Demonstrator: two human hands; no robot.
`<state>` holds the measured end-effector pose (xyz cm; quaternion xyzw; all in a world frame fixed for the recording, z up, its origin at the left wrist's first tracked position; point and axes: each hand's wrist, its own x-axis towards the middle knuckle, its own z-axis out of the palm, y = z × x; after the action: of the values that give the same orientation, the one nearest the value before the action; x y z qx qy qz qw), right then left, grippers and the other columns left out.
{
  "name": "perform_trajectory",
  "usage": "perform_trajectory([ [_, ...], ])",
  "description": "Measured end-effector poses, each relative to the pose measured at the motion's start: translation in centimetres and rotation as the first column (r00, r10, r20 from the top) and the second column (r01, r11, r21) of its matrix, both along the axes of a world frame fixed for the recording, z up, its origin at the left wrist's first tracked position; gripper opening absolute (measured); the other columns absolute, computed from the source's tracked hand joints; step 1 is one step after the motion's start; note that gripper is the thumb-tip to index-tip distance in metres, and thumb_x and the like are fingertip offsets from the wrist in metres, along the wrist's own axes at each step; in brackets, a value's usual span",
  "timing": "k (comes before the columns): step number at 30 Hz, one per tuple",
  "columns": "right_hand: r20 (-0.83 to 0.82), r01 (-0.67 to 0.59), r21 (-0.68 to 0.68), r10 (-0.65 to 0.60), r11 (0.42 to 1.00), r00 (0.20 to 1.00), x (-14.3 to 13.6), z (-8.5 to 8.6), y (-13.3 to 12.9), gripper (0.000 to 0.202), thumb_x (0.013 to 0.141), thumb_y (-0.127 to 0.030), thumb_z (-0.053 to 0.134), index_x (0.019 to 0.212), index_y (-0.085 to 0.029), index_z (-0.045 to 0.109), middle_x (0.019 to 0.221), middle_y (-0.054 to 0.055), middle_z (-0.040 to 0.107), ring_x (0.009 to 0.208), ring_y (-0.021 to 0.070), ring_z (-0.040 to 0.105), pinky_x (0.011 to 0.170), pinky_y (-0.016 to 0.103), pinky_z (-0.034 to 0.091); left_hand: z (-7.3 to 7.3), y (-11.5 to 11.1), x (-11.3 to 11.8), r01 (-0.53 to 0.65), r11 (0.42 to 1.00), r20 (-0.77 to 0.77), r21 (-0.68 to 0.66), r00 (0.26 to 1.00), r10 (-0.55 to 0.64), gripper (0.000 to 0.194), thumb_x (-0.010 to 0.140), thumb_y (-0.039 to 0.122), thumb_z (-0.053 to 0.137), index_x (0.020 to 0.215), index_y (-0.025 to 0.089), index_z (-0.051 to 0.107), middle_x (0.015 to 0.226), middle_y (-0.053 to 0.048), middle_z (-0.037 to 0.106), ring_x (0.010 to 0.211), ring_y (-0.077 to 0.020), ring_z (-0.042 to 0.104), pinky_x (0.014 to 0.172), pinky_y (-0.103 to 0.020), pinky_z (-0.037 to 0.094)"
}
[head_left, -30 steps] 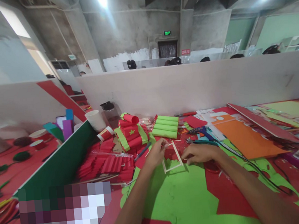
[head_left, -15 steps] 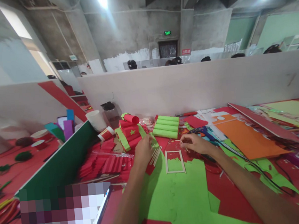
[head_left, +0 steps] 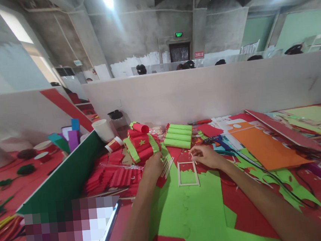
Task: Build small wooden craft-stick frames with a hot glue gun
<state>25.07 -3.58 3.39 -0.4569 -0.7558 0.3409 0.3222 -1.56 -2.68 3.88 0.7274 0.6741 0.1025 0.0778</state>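
Now the pale rectangular wooden frame [head_left: 179, 175] lies flat, no longer tilted; the grip of left hand [head_left: 153, 165] and right hand [head_left: 208, 157] alike cannot be made out.

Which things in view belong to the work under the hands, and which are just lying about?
Likely in the job:
- rectangular stick frame, on the green sheet
- loose thin sticks, beside the left hand

Likely just lying about:
- white cup
- dark-lidded bottle
- orange sheet
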Motion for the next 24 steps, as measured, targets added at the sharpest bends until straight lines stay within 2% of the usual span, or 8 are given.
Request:
perform_trajectory([
  [4, 0.007, -0.002, 0.005, 0.002, 1.0, 1.0, 0.0, -0.1, 0.2, 0.018, 0.081, -0.025, 0.063, 0.098, -0.019, 0.065, 0.092, 0.006, 0.07, 0.084, 0.0198, 0.066, 0.075, 0.031, 0.053, 0.2, -0.1, -0.1, 0.0, 1.0, -0.019, -0.027, 1.0, 0.0, 0.026, 0.085, 0.011, 0.048, 0.105, 0.02, 0.062, 0.103, -0.011, 0.073, 0.097, -0.0262, 0.069, 0.077, -0.029, 0.047],
  [9, -0.021, -0.055, -0.024, 0.055, 0.998, 0.998, -0.2, -0.4, 0.1, 0.026, 0.084, -0.027, 0.061, 0.109, -0.019, 0.063, 0.092, 0.006, 0.067, 0.083, 0.0186, 0.066, 0.074, 0.031, 0.053, 0.8, -0.3, -0.2, -0.017, 0.998, -0.025, -0.065, 1.0, 0.015, 0.023, 0.086, 0.013, 0.048, 0.101, 0.019, 0.064, 0.102, -0.013, 0.073, 0.096, -0.0283, 0.069, 0.077, -0.032, 0.048],
  [16, 0.041, -0.088, -0.019, 0.089, 0.996, 0.995, -0.8, -0.6, -0.3, 0.022, 0.083, -0.026, 0.063, 0.104, -0.019, 0.065, 0.09, 0.005, 0.069, 0.08, 0.0179, 0.065, 0.072, 0.029, 0.051, 2.0, -0.5, -1.0, -0.036, 0.997, 0.026, -0.065, 0.999, 0.037, 0.022, 0.088, 0.015, 0.049, 0.105, 0.021, 0.063, 0.104, -0.008, 0.074, 0.096, -0.0225, 0.069, 0.075, -0.026, 0.047],
  [20, 0.078, -0.064, 0.005, 0.064, 0.998, 0.995, -0.8, -0.5, -0.3, 0.021, 0.082, -0.029, 0.066, 0.1, -0.018, 0.066, 0.085, 0.003, 0.069, 0.074, 0.0173, 0.065, 0.066, 0.027, 0.049, 2.2, -0.5, -1.4, -0.051, 0.998, 0.039, -0.049, 0.998, 0.053, 0.023, 0.089, 0.014, 0.048, 0.105, 0.019, 0.064, 0.105, -0.009, 0.074, 0.098, -0.0227, 0.068, 0.077, -0.027, 0.046],
  [24, 0.076, -0.039, -0.018, 0.04, 0.999, 0.996, -0.6, -0.2, -0.4, 0.024, 0.087, -0.031, 0.06, 0.107, -0.018, 0.065, 0.085, 0.004, 0.07, 0.061, 0.0148, 0.064, 0.059, 0.026, 0.048, 2.1, -0.5, -1.3, -0.022, 0.999, 0.061, -0.049, 0.998, 0.025, 0.02, 0.088, 0.017, 0.052, 0.103, 0.02, 0.065, 0.104, -0.007, 0.074, 0.096, -0.0216, 0.069, 0.075, -0.025, 0.046],
])
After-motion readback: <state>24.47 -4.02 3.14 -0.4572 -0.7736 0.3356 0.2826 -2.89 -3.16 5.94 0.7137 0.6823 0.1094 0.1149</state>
